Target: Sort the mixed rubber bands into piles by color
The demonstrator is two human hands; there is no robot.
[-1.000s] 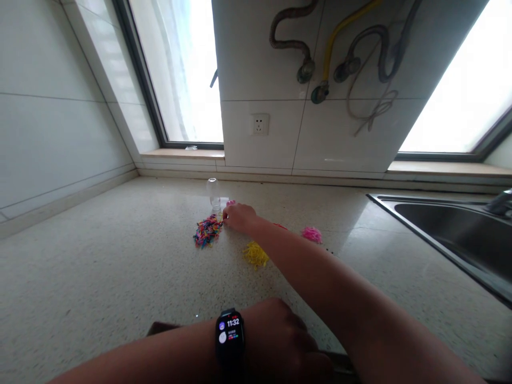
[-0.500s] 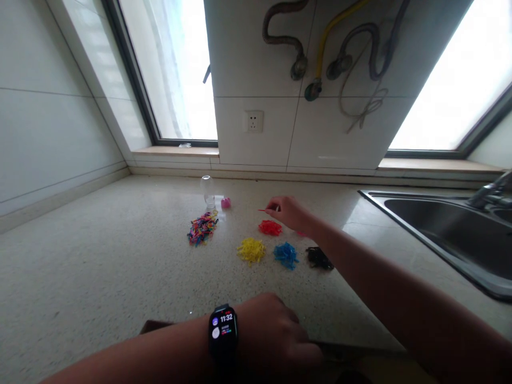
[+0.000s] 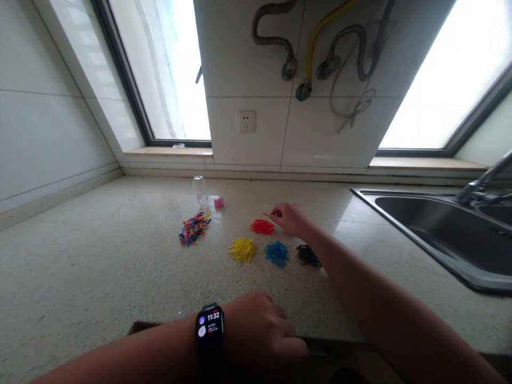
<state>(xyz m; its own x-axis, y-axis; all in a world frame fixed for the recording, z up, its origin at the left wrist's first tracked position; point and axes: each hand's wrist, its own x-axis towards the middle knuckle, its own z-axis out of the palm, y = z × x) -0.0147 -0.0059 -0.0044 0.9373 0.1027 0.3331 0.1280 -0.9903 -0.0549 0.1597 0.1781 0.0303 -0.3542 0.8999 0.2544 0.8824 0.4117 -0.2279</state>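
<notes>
In our right hand (image 3: 291, 218) we pinch a thin red piece (image 3: 266, 214) by one end, thumb and fingertips closed, just by the red pile (image 3: 262, 227); the blue pile (image 3: 277, 253) lies between that and our left hand (image 3: 260, 330), whose fingers are too hidden to tell whether open or closed. The piece looks feather-light, soft and bendy, hardly fragile, so a gentle fingertip hold near its end should suit us
</notes>
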